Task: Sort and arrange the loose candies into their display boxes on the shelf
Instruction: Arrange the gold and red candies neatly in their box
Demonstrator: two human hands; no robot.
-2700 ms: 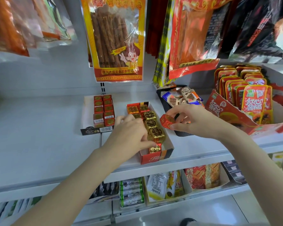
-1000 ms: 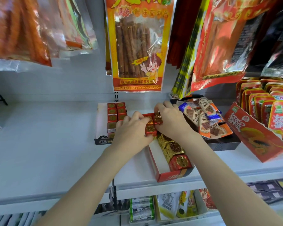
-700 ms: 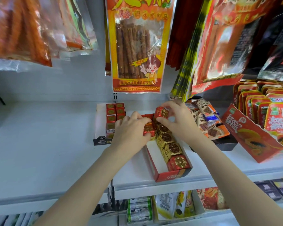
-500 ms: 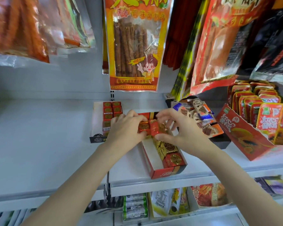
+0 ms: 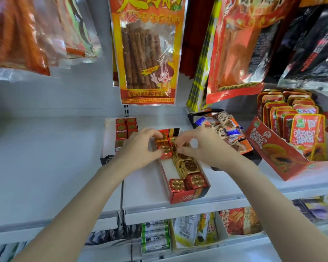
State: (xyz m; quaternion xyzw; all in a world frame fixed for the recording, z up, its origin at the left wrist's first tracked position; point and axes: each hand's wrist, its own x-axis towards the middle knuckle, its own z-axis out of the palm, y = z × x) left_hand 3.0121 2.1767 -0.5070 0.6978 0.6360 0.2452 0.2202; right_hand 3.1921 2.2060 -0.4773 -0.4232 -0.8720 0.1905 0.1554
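Note:
A red display box (image 5: 186, 197) lies lengthwise on the white shelf (image 5: 45, 167). It holds a row of gold foil candies (image 5: 190, 167) and two red foil candies (image 5: 196, 181) at its front end. My left hand (image 5: 138, 148) is at the box's back left, its fingers curled round a red candy (image 5: 166, 152) beside an orange-gold one (image 5: 161, 141). My right hand (image 5: 203, 148) reaches in from the right, and its fingertips pinch a candy (image 5: 175, 146) at the back of the gold row, partly hidden by the fingers.
A white box of small red cubes (image 5: 126, 127) stands left of the hands. A black tray of chocolate wrappers (image 5: 226, 129) and a red carton of pouches (image 5: 273, 148) stand on the right. Snack bags (image 5: 146, 53) hang above. A lower shelf holds more packets.
My right hand has carried a red candy down from above the box to its back end, close to my left hand. My left hand has stayed at the back left of the box.

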